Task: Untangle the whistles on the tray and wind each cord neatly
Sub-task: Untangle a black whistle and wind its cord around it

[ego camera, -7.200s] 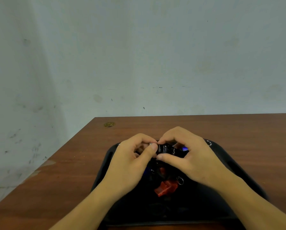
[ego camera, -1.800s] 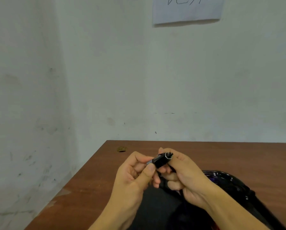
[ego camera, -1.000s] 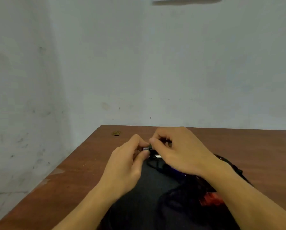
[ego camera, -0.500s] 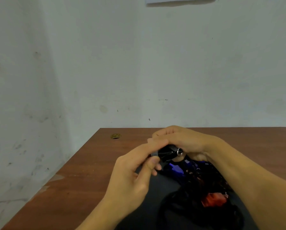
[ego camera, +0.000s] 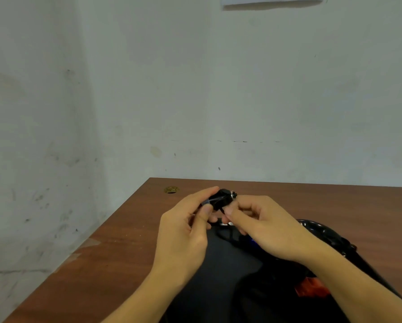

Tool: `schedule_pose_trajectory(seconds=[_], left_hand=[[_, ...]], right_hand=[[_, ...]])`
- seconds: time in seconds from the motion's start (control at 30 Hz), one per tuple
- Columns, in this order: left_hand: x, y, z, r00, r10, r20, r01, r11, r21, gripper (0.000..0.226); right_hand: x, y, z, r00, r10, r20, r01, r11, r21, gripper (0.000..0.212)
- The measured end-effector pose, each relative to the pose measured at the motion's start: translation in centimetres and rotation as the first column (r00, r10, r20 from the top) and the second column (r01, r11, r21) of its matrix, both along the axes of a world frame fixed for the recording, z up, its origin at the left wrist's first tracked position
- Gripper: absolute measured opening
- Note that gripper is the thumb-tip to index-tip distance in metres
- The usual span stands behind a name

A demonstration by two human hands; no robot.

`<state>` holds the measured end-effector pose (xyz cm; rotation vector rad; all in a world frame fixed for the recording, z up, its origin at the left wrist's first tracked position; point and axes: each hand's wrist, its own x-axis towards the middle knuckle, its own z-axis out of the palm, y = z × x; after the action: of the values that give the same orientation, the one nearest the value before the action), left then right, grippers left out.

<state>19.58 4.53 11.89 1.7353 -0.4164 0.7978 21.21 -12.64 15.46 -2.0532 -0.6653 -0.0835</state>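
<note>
While both forearms reach in over a brown wooden desk [ego camera: 130, 248], I see my left hand [ego camera: 183, 234] pinching one end of a black whistle [ego camera: 221, 199] between thumb and forefinger, lifted above the near edge of a glossy black tray [ego camera: 321, 229]. My right hand [ego camera: 267, 231] has its fingers curled at the whistle's other end, where a small metal ring glints, with a thin black cord [ego camera: 225, 234] trailing down from it toward the tray. A red whistle [ego camera: 312, 289] lies on the tray beside my right forearm, and a sliver of blue shows under the right hand. A small round hole [ego camera: 171, 190] marks the desk's far left corner.
</note>
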Motion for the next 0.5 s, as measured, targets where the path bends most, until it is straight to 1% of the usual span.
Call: schedule_pose_trajectory(seconds=[0.1, 0.17, 0.23, 0.33, 0.43, 0.47, 0.5], left_hand=[[0.5, 0.4, -0.1, 0.998, 0.055, 0.009, -0.056, 0.996, 0.070, 0.050], [0.8, 0.7, -0.2, 0.995, 0.080, 0.051, -0.087, 0.984, 0.157, 0.053], [1.1, 0.9, -0.3, 0.992, 0.093, 0.089, -0.113, 0.963, 0.246, 0.051], [0.9, 1.1, -0.1, 0.992, 0.072, 0.108, -0.104, 0.938, 0.330, 0.046], [1.0, 0.6, -0.2, 0.987, 0.007, 0.160, -0.064, 0.934, 0.353, 0.041], [0.5, 0.1, -0.4, 0.989, -0.044, 0.142, -0.005, 0.946, 0.325, 0.041], [0.1, -0.4, -0.6, 0.987, -0.112, 0.113, 0.076, 0.955, 0.288, 0.040]], right_hand=[[-0.9, -0.2, 0.4, 0.993, -0.045, 0.112, 0.051, 0.998, -0.046, 0.023], [-1.4, -0.4, 1.1, 0.981, -0.079, 0.175, 0.092, 0.994, -0.067, 0.021], [-1.7, -0.6, 2.1, 0.966, -0.121, 0.228, 0.132, 0.991, -0.033, 0.020], [-1.3, -0.6, 2.7, 0.944, -0.166, 0.287, 0.149, 0.986, 0.077, 0.021], [0.0, -0.8, 1.9, 0.960, -0.165, 0.225, 0.126, 0.976, 0.179, 0.021], [0.3, -1.0, 1.6, 0.971, -0.158, 0.177, 0.125, 0.975, 0.186, 0.020], [0.5, -1.3, 1.4, 0.980, -0.152, 0.127, 0.120, 0.967, 0.225, 0.020]])
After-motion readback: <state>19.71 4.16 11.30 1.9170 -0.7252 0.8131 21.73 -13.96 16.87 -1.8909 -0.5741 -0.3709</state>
